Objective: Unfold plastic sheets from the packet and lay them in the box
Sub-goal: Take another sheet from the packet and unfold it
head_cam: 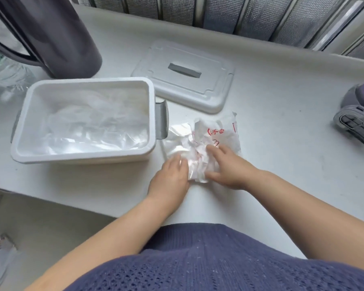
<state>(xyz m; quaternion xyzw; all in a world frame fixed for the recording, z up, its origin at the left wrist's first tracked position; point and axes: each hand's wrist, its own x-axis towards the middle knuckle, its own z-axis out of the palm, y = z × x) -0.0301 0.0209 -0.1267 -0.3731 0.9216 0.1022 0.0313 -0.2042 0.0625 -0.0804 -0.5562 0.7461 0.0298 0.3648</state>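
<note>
Two bare hands meet on the packet (216, 133), which lies crumpled on the white bench (282, 164) near the middle of its near edge, just to the right of the box (84, 158). The packet is white with red print, and a clear flap of it spreads toward the box's grey side handle (162, 120).

The right hand (231, 171) lies over the near right part of the packet, fingers spread on top and thumb low at the near edge, with crumpled plastic held between them. The left hand (169, 177) reaches to the packet's near left edge with its fingertips on the plastic. They are blurred, so I cannot tell whether they pinch it or only press on it.

The box is white, rectangular and open, and stands toward the bench's left side. Loose, clear plastic sheets (93, 122) lie rumpled inside it and cover its floor.

The box's lid (208, 95) lies flat beyond the packet, toward the far edge, with a grey slot in its middle. A dark jug (57, 38) stands at the far left corner, with a clear bottle (6, 74) beside it at the left edge. A grey and purple object (357, 114) sits at the right edge, well apart from the packet.
</note>
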